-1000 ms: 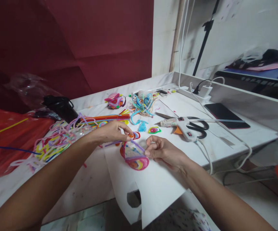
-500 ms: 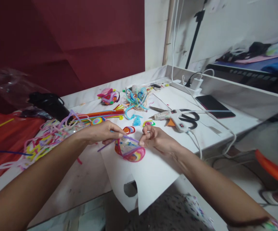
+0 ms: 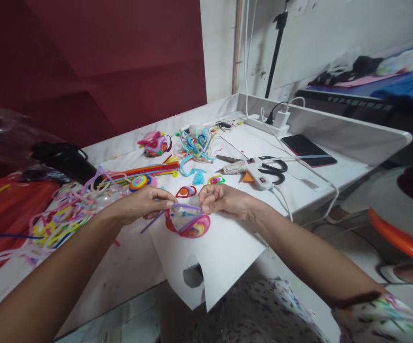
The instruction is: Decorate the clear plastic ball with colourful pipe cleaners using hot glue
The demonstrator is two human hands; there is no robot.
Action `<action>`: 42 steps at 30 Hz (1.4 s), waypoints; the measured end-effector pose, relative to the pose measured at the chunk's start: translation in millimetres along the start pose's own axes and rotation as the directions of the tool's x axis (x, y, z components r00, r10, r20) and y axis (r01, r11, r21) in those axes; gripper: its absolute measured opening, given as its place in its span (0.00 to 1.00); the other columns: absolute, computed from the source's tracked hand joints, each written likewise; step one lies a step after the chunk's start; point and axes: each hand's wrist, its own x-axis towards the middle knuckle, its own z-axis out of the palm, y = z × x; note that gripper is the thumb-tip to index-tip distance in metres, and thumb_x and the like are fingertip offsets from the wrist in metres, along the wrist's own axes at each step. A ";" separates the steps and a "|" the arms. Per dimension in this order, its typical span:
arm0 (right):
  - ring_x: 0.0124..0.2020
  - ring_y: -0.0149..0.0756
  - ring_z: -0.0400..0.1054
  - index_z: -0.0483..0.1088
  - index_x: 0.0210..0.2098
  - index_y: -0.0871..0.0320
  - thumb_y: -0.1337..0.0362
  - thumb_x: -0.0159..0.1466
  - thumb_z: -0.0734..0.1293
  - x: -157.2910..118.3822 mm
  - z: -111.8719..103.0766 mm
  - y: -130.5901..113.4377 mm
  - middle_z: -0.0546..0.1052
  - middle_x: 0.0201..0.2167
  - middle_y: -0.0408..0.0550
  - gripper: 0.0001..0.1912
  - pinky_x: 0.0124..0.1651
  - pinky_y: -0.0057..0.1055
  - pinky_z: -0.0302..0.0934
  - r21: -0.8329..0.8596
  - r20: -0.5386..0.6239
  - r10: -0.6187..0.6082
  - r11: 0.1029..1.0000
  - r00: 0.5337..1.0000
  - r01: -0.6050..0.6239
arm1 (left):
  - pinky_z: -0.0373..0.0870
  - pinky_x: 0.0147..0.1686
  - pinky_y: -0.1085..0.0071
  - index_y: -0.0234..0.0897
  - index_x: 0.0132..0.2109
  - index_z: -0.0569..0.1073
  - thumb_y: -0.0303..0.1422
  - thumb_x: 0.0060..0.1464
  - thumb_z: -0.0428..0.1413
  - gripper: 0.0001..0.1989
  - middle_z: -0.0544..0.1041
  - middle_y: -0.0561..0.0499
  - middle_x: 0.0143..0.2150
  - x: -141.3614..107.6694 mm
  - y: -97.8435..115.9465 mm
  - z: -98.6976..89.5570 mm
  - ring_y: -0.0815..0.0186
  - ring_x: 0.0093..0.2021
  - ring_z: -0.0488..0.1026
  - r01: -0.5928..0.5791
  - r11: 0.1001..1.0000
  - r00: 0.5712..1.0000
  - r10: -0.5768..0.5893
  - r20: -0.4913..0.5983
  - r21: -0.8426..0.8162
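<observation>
Purple strip (image 3: pixel 188 206) held; paper (image 3: pixel 221 257) overhangs table (image 3: pixel 131 271) edge

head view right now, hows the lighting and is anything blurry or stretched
Head view: the maroon backdrop looks dark, the white paper brighter; head view: fine detail on the multicoloured piece is soft; head view: the right forearm looks stretched, probably wide-angle distortion.

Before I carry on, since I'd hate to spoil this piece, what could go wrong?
The white paper under the colourful piece overhangs the table, so a snag could drag the piece along. The purple strip juts past the left hand; its loose end might catch. The cord of the glue gun runs off the table; a knock from the right hand could tug it.
</observation>
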 end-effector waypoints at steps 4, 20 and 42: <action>0.23 0.27 0.72 0.68 0.29 0.61 0.66 0.39 0.82 -0.7 2.2 -2.3 0.79 0.21 0.41 0.23 0.30 0.22 0.63 -0.008 0.009 -0.016 1.000 1.000 0.016 | 0.44 0.16 0.78 0.33 0.40 0.77 0.43 0.51 0.59 0.17 0.63 0.57 0.20 -1.2 -2.7 0.9 0.77 0.17 0.50 -0.003 1.000 1.000 0.003 -0.007 -0.029; 0.33 0.29 0.74 0.72 0.34 0.61 0.63 0.49 0.78 -9.6 3.7 -6.3 0.81 0.32 0.47 0.16 0.42 0.29 0.65 -0.101 0.005 -0.158 0.982 0.987 0.158 | 0.45 0.17 0.78 0.34 0.37 0.77 0.46 0.48 0.61 0.18 0.63 0.56 0.20 -9.5 -25.5 9.6 0.76 0.19 0.52 -0.061 0.990 0.995 0.051 -0.080 -0.124; 0.28 0.33 0.72 0.72 0.40 0.58 0.61 0.61 0.69 -19.3 82.3 20.6 0.80 0.30 0.45 0.09 0.31 0.28 0.61 -0.862 -0.127 -0.687 0.433 0.715 0.262 | 0.51 0.18 0.78 0.35 0.27 0.68 0.41 0.43 0.63 0.15 0.62 0.59 0.14 -0.9 3.0 66.5 0.76 0.16 0.56 -0.479 0.702 0.769 0.046 -0.638 -0.527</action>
